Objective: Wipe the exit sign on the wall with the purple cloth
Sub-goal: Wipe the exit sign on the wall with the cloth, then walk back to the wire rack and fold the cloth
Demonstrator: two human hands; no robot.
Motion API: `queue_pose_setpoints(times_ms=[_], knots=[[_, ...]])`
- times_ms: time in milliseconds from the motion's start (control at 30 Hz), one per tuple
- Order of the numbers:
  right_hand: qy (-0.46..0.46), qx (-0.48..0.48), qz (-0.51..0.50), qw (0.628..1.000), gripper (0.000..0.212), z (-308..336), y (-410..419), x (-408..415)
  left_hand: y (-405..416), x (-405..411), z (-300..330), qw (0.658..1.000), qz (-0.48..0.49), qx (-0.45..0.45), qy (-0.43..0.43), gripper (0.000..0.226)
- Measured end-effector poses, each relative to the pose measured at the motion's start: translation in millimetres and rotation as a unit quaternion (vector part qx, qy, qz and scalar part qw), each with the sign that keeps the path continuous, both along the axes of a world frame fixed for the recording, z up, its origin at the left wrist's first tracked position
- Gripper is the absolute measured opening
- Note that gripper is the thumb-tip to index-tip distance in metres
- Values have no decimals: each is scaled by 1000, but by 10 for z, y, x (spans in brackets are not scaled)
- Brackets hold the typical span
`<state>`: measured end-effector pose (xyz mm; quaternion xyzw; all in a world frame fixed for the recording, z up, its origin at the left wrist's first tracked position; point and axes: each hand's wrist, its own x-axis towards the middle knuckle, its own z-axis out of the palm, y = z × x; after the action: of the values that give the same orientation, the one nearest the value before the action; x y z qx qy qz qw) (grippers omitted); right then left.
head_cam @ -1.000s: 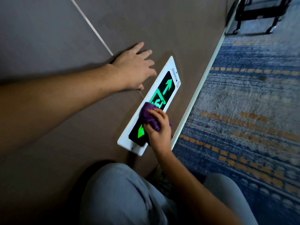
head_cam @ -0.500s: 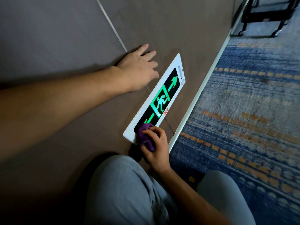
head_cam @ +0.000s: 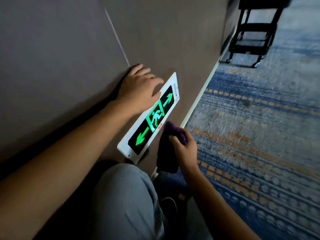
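The exit sign [head_cam: 150,116] is a white-framed black panel with green arrows and a running figure, mounted low on the brown wall. My left hand [head_cam: 138,89] lies flat on the wall with its fingers spread, its fingertips over the sign's upper edge. My right hand [head_cam: 183,146] grips the bunched purple cloth [head_cam: 173,134] just off the sign's lower right side, away from the lit face. Part of the cloth hangs dark below the hand.
A white skirting strip [head_cam: 199,101] runs along the wall base. Blue and orange patterned carpet [head_cam: 259,135] covers the floor to the right. A black wheeled cart [head_cam: 251,35] stands by the wall at the back. My grey-trousered knee [head_cam: 124,196] is below the sign.
My right hand with the cloth went from the sign's middle to its lower left end, then came off the sign to its right side. My left hand slid down onto the sign's top edge.
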<state>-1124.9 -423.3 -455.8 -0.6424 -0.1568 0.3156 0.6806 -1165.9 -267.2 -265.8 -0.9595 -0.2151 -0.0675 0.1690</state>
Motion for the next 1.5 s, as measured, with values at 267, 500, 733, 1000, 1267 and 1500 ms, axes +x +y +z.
queue_pose_setpoints(times_ms=[267, 500, 733, 1000, 1267, 1500], knots=[[19, 91, -122, 988, 29, 810, -355, 623, -411, -23, -373, 958, 95, -240, -120, 56], [25, 192, -147, 970, 16, 1335, -365, 739, -819, 364, -322, 624, 156, -750, -153, 56], [116, 106, -206, 966, 29, 1565, -354, 710, -786, 501, -298, 567, 119, -789, -205, 29], [79, 28, -249, 965, 30, 2921, -841, 1086, -981, 961, 1172, 624, 162, -704, -298, 48], [109, -27, -288, 951, 49, 4392, -1387, 1262, -1336, 1229, 2899, 529, 105, -803, -256, 49], [304, 81, -178, 932, 68, 5615, -1524, 1381, -1485, 1371, 4245, 485, 77, -849, -195, 45]])
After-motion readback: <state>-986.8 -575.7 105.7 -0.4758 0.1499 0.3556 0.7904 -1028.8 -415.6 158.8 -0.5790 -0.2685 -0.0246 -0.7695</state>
